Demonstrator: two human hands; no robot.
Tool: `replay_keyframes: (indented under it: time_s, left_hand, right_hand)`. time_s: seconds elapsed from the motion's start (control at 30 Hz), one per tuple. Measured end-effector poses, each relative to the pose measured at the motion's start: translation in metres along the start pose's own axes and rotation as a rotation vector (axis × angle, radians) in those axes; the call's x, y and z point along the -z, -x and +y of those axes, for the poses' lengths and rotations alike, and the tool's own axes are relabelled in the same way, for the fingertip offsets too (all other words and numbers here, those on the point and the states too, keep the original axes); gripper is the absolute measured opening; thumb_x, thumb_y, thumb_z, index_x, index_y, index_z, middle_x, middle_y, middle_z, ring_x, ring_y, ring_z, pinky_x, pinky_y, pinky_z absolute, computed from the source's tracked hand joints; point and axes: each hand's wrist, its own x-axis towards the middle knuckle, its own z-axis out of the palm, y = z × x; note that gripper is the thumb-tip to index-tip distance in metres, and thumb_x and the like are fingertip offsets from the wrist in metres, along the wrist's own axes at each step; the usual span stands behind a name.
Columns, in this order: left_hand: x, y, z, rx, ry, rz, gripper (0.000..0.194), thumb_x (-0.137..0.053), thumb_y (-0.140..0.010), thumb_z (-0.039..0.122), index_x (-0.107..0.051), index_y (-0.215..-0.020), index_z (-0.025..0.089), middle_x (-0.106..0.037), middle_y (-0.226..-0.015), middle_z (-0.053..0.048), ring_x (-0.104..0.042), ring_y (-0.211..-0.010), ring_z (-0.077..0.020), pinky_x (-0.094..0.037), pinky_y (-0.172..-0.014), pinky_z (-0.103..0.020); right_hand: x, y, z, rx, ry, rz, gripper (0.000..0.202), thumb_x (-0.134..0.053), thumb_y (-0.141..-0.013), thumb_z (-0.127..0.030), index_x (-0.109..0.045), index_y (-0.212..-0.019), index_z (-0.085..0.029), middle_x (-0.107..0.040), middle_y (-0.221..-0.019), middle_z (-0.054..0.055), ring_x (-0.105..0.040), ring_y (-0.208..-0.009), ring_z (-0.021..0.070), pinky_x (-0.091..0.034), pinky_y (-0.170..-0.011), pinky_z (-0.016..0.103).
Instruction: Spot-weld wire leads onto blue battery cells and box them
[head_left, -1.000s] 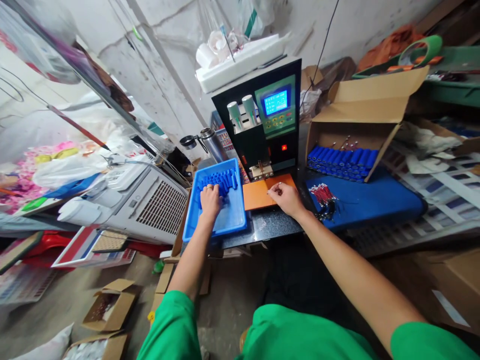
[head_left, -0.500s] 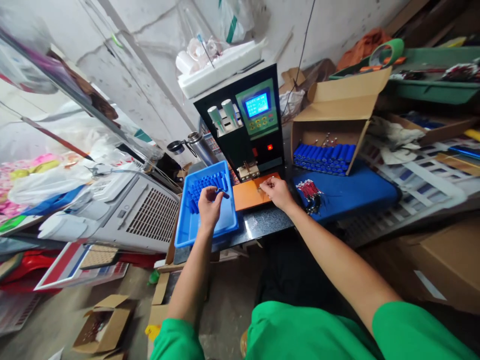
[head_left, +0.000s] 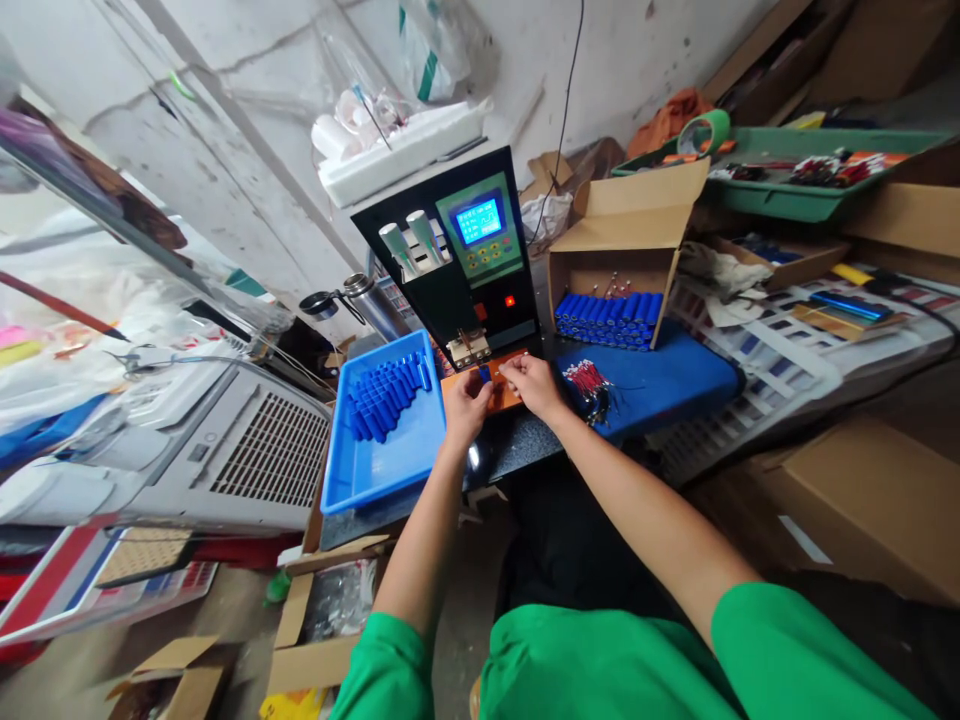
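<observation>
Just left of the frame's centre, the left hand (head_left: 465, 400) was pinched on a blue cell (head_left: 484, 373), which showed as a short blue stub above the knuckles with its long axis running roughly left to right, toward the other hand. The right hand (head_left: 531, 383) sat just beside it, fingers drawn together on something small at the cell's right end; what it gripped was too small to tell. Both hands met over the orange pad (head_left: 504, 398), so the cell lay between them, neither hand clearly the nearer. Directly above the hands in the frame, close by, stood the welder's electrode head (head_left: 468, 348) at the foot of the black welding machine (head_left: 457, 262). Left of the hands lay the blue tray (head_left: 390, 455) with a heap of blue cells (head_left: 386, 395). To the right, a bundle of red-and-black leads (head_left: 589, 380) rested on the blue mat (head_left: 660, 375), and beyond it an open cardboard box (head_left: 622, 260) held more cells.
</observation>
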Motion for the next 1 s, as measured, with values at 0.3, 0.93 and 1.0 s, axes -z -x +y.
replay_keyframes:
  time_s: [0.3,0.93,1.0]
  left_hand:
    - [-0.009,0.004,-0.004,0.0,0.021,0.062,0.016,-0.067,-0.084,0.034,-0.065,-0.084,0.018,-0.065,-0.075,-0.001,-0.058,-0.068,-0.0144,-0.049,-0.066,-0.027]
    - [-0.012,0.007,-0.009,-0.017,0.009,0.077,0.013,-0.062,-0.088,0.032,-0.064,-0.09,0.019,-0.066,-0.08,-0.001,-0.059,-0.07,-0.0138,-0.048,-0.069,-0.027]
    - [-0.012,0.008,-0.008,-0.019,0.002,0.083,0.014,-0.063,-0.088,0.032,-0.064,-0.093,0.019,-0.067,-0.081,-0.001,-0.06,-0.072,-0.0143,-0.049,-0.07,-0.028]
  right_hand:
    - [-0.002,-0.003,-0.003,-0.012,-0.06,0.026,0.034,-0.07,-0.069,-0.052,-0.055,-0.071,-0.021,-0.053,-0.054,-0.004,-0.049,-0.048,0.012,-0.04,-0.047,0.024]
    - [-0.018,-0.015,-0.011,0.081,0.163,-0.048,0.02,-0.061,-0.081,-0.038,-0.063,-0.074,-0.02,-0.07,-0.072,0.005,-0.065,-0.071,0.0181,-0.048,-0.059,0.024]
    - [-0.018,-0.014,-0.011,0.073,0.184,-0.034,0.019,-0.061,-0.081,-0.038,-0.063,-0.075,-0.02,-0.069,-0.071,0.004,-0.066,-0.071,0.0182,-0.048,-0.058,0.024]
